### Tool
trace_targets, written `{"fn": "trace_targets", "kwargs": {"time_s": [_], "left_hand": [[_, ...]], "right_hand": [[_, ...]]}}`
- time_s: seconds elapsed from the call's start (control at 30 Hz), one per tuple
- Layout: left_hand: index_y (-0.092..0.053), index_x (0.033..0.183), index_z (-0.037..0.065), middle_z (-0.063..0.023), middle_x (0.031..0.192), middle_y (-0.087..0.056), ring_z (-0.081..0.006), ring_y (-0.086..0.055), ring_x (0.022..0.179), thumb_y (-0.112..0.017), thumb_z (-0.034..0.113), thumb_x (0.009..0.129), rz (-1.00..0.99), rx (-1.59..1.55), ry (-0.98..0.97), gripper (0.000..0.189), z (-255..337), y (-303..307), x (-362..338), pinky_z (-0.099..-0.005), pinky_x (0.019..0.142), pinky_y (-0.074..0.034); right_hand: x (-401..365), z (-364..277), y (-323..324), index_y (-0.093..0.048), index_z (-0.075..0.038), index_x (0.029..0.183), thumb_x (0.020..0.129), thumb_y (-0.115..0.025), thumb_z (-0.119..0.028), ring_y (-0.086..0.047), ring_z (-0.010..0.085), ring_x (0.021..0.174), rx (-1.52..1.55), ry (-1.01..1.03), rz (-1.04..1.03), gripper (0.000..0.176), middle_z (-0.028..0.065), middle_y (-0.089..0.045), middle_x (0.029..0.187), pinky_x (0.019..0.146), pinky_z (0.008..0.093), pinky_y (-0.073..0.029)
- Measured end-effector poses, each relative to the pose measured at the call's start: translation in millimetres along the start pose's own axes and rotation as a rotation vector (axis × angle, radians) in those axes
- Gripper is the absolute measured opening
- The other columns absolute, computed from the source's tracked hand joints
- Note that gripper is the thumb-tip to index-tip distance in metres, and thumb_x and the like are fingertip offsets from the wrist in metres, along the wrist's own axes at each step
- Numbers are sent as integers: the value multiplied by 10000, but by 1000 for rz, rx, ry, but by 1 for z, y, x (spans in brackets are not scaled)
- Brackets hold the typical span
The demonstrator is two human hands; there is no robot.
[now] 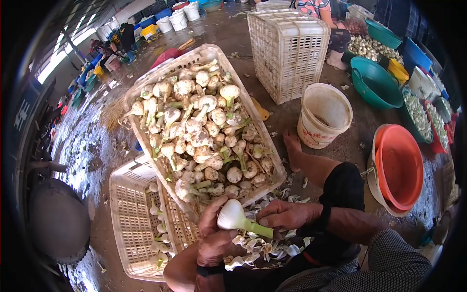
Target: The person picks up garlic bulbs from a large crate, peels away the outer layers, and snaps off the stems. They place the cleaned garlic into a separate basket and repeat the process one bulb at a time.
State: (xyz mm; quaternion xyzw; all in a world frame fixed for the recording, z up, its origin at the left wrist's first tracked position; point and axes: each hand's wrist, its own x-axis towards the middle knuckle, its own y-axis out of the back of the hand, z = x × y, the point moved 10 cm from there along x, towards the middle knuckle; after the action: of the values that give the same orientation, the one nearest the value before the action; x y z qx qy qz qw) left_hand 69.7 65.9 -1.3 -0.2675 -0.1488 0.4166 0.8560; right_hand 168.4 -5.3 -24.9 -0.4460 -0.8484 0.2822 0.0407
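Two bare hands are meeting around one garlic bulb [230, 215], white and smooth, above the person's lap. The left hand [214, 238] is clamping it, fingers and thumb closing around its rounded side, while the green stem [259, 228] is pointing toward the right hand [289, 214]. That hand is curling its fingers beside the stem's cut end — whether they are pinching it, I cannot tell. Beneath the hands, loose peelings [265, 248] are littering the floor. Just beyond the left hand, a full crate [256, 117] is holding a heap of soil-stained bulbs [204, 131], many showing green stalks. Beside it, a lower crate [121, 228] is holding a few cleaner bulbs [162, 228] along one side. The person's bare foot [293, 148] is resting near a whitish bucket [314, 121], and farther out an upright crate [292, 53] is standing. To the right, a red basin [401, 165] is sitting in a pale one, with a green basin [374, 87] lying beyond — and another person [316, 7] is showing behind the upright crate
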Motion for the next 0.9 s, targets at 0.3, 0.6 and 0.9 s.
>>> {"fn": "trace_targets", "kwargs": {"time_s": [0.3,0.6,0.9], "left_hand": [[-453,1349,25,-143,1236,-568,-267,-561,1126,-779,220,750,57,-18,184,709,-27,0,2,-417,970,-471],[-438,1345,54,-118,1211,-560,-276,-557,1107,-770,355,785,64,-1,171,716,-29,7,-1,-477,947,-476],[-438,1344,66,-130,1244,-549,-301,-574,1104,-710,461,824,72,-63,226,708,-32,2,-1,-487,901,-518]], "right_hand": [[-2,-24,6,-606,-16,904,1001,-515,-254,-582,104,594,-347,124,124,273,32,-588,654,541,270,-446],[-13,-56,42,-528,-33,745,810,-626,-167,-598,368,631,-1415,418,684,178,151,-570,672,583,473,-482],[-21,-50,86,-567,-16,760,814,-616,-176,-598,380,637,-1489,232,843,176,167,-577,685,581,472,-479]]}}
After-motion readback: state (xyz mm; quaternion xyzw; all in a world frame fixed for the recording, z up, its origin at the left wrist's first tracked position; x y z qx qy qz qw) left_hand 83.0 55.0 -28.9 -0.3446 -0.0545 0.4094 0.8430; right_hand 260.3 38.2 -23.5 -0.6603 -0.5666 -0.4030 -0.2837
